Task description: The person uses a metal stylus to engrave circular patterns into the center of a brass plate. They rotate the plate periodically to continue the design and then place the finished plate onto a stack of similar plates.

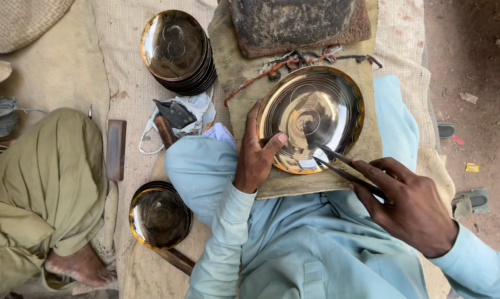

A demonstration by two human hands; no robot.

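A shiny round brass plate [311, 116] with engraved circles lies on a cloth-covered board [372, 147] over my lap. My left hand [256, 152] grips the plate's left rim, thumb on its inner face. My right hand [408, 207] holds a two-legged metal compass tool [344, 166] whose points rest on the plate's lower right area.
A stack of similar brass plates [177, 51] sits at the upper left, another stack [159, 216] by my left knee. A dark stone block [300, 25] lies above the plate. Small tools and a rag [178, 116] lie between. Another person's leg in olive cloth [45, 188] is at left.
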